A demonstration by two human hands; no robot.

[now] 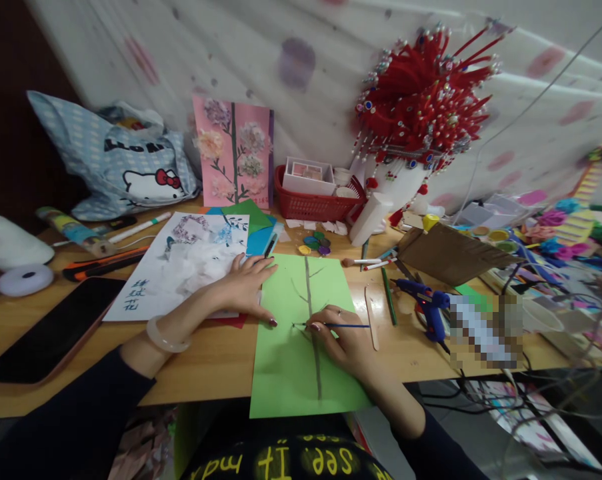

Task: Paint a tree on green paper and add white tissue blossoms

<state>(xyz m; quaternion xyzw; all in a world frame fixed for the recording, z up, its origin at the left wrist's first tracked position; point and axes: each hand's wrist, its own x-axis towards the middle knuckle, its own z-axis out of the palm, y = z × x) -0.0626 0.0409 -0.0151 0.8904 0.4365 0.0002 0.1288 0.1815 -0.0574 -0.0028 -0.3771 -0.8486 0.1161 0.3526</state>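
Right grip is pinched tight, thumb and fingers together on a thin brush with a blue handle. From it the brush tip points left, past a dark painted stem, and sits at or just above the green paper (whether the bristles touch, I cannot tell). That paper lies flat under the grip, its near end reaching over the edge of the table. Two thin painted branches leave the stem beyond the grip.

To the left, the left grip is spread wide, seemingly holding nothing, its thumb and fingertips over the paper's left edge. Farther left come a white sheet and a phone.

Just right of the brush handle's end lies a wooden stick, then a green pencil and a blue glue gun. Beyond the grip, past the paper's far edge, small paint pots cluster before a red basket.
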